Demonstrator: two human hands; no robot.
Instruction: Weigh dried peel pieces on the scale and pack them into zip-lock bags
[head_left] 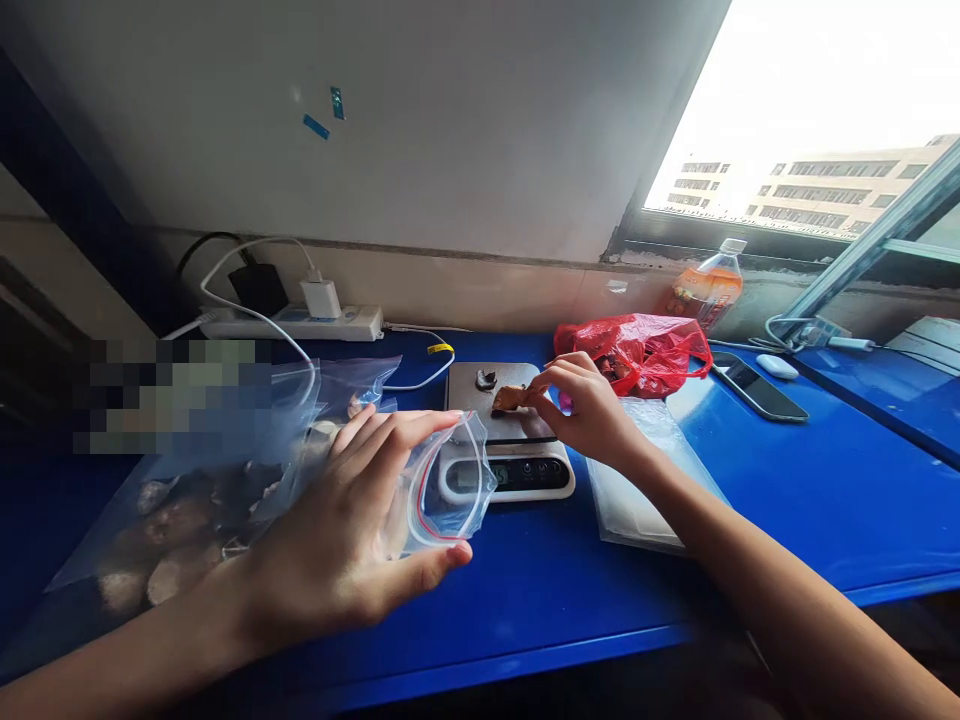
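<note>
My left hand [345, 510] is wrapped round a small clear zip bag [450, 490], whose red-lined mouth gapes toward the right. Thumb and fingers of my right hand [585, 405] pinch a brown dried piece [510, 399] over the metal plate of a kitchen scale [536, 425]. A small dark piece [486, 380] lies on the plate, left of the brown one. The scale's display is partly hidden by the zip bag. To the left, a large clear bag [255, 440] holds several brownish chunks [176, 520].
Behind the scale's right side sits a red plastic bag [637, 350], with a bottle [709, 285] behind it. Flat clear bags [637, 500] lie under my right forearm. A phone [761, 388] rests at the right. A power strip [292, 322] with cables runs along the wall.
</note>
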